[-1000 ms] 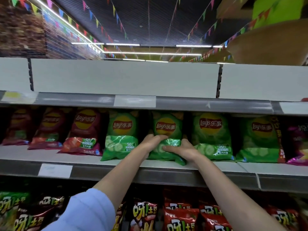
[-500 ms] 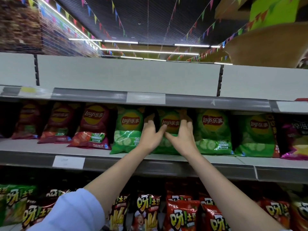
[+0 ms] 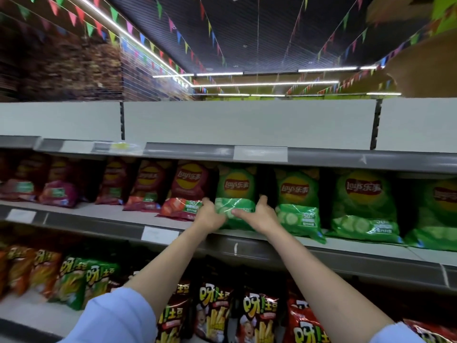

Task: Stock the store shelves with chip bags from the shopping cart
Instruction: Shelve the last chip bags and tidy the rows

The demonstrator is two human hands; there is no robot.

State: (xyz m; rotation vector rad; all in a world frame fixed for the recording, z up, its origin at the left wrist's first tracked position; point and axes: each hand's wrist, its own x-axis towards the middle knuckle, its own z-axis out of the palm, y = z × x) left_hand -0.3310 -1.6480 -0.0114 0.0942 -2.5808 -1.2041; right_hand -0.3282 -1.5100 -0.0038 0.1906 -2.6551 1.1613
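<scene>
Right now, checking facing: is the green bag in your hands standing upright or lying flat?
Upright. The green bag stands on the shelf, logo facing out, both hands at its lower sides.

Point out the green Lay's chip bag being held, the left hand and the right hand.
Green Lay's chip bag (image 3: pixel 236 186), head view, yellow logo.
Left hand (image 3: pixel 210 215), head view, back of hand.
Right hand (image 3: pixel 263 215), head view, back of hand.

The left hand and right hand cover the lower corners of the green chip bag, so its small print there can't be read. Red bags toward the middle shelf's left end smear into blur. The price tags on the shelf rails are illegible. At the right edge, a green bag is cut off, as are the bottom-shelf fry bags below.
</scene>
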